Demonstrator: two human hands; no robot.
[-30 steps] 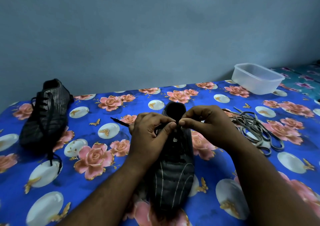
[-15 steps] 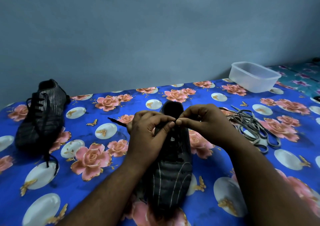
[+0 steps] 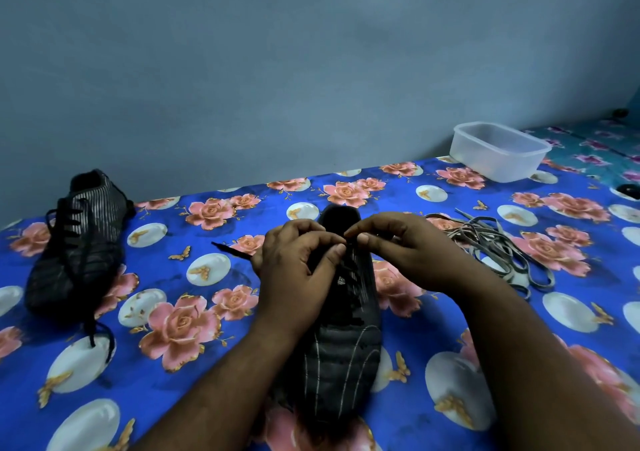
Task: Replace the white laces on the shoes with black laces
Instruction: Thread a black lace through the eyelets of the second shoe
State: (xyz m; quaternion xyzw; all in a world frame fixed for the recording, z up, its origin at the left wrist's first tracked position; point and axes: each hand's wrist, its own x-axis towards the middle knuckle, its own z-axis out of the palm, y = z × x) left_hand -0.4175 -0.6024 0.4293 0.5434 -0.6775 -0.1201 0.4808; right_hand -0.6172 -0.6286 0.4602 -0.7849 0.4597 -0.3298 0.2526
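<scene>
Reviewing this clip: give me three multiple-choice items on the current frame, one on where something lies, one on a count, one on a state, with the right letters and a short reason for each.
1. Where does the pile of removed pale laces lie?
A. inside the plastic container
B. on the cloth to the right of the shoe being laced
C. on the far left shoe

2. How many shoes are in view?
A. one
B. two
C. three

3. What are the hands doing?
A. both rest flat on the cloth
B. only one touches the shoe
C. both pinch at the black lace over the centre shoe

Answers: 1 B, the pile sits on the floral cloth beside the centre shoe, apart from the plastic container. 2 B, the centre shoe plus the left shoe. 3 C, left hand and right hand meet fingertip to fingertip at the black lace.
</scene>
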